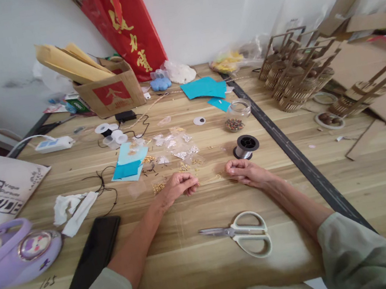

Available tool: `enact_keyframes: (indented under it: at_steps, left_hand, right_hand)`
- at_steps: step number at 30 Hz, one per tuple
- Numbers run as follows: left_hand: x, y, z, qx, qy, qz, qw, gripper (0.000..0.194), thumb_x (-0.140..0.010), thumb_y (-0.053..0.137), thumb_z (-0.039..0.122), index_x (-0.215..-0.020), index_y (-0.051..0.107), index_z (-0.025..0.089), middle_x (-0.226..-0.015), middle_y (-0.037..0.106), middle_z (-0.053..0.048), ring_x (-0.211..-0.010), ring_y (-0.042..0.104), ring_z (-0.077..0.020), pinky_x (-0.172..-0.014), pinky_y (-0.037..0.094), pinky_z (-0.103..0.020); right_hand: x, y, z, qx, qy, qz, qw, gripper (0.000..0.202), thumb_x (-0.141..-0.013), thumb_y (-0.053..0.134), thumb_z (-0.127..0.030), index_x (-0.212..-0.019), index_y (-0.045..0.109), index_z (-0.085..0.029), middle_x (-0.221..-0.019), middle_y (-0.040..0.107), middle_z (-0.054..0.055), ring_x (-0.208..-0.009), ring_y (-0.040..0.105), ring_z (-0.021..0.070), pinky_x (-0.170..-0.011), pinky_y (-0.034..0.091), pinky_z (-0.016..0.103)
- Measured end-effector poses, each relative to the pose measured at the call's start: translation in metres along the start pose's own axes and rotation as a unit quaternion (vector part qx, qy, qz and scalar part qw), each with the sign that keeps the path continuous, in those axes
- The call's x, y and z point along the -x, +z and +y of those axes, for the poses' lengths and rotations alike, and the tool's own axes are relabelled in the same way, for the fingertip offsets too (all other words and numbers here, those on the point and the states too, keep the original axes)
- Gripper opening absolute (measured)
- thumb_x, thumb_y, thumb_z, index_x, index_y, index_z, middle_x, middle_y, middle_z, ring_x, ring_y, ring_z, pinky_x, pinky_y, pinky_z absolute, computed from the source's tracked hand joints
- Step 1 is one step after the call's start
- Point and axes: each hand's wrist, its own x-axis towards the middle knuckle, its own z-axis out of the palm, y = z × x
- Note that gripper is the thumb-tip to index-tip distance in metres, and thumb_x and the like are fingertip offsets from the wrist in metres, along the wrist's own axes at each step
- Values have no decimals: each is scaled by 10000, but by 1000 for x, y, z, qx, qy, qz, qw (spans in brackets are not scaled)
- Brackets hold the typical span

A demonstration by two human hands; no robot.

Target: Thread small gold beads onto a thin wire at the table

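My left hand is closed, thumb and fingertips pinched together, just in front of small heaps of gold beads. My right hand is also closed in a pinch, near a black spool of thin clear or silvery line. A very thin strand seems to run between the two hands, with a tiny gold-coloured piece by my right fingertips. What lies inside the fingers is mostly hidden. Scissors with pale handles lie below both hands, blades pointing left.
Small bags of findings and blue paper lie behind my left hand. A jar of beads stands past the spool. A black phone and purple container are left; bamboo baskets are right. A cardboard box stands behind.
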Motion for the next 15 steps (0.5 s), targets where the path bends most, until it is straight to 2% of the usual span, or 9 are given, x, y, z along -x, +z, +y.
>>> enact_keyframes:
  at_steps: [15]
  left_hand:
    - [2,1,6,-14,-16,-16,1000,275,-644,728,355,-699,623,106,-576,577,4,-518,517,-74,-505,427,-185]
  right_hand:
    - [0,0,-1,5,4,8,1000,318,-684,767,-354,-760,539,-146,-510,279,-104,-415,145,12,-346,63,156]
